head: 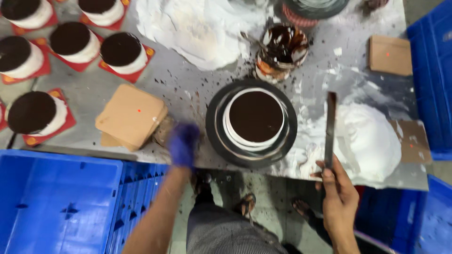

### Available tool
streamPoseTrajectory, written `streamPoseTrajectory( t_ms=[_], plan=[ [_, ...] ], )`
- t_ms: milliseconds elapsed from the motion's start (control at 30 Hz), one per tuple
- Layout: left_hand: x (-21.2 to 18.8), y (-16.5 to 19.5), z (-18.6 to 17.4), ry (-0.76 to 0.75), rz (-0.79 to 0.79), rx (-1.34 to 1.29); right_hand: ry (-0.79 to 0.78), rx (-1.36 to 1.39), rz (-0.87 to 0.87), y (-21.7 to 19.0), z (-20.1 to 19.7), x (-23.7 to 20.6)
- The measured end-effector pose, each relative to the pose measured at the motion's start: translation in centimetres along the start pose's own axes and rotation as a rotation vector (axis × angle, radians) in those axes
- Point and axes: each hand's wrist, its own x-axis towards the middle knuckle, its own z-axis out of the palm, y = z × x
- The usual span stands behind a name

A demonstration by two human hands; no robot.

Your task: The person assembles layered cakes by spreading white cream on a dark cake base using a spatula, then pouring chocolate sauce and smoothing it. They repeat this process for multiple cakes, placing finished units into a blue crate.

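Cardboard squares beside blurred left hand, grip unclear; right hand fingers grip spatula.

Cake on turntable at table's near edge, cardboard squares lay left (beside left hand), cream mound right, bowl behind.

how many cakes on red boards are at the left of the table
6, all at the table's left: two cut off by the top edge, three below, one lowest. More may lie out of frame.
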Motion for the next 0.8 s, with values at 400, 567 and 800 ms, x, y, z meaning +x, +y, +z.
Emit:
streamPoseTrajectory(
  t_ms=[400,567,800],
  plan=[
    [-5.8,-3.7,4.1,-0.542,-0.947,-1.165,-0.351,-0.991,-0.651,-6.1,2.0,1.1],
    [-4.9,-3.6,5.2,-0.081,-0.952,-0.955,-0.475,-1.182,-0.839,-7.6,3.8,1.7],
    [-6.4,-4.7,5.5,-0.082,-0.924,-1.157,-0.543,-1.255,-0.884,-8.1,4.6,2.0]
  ],
)
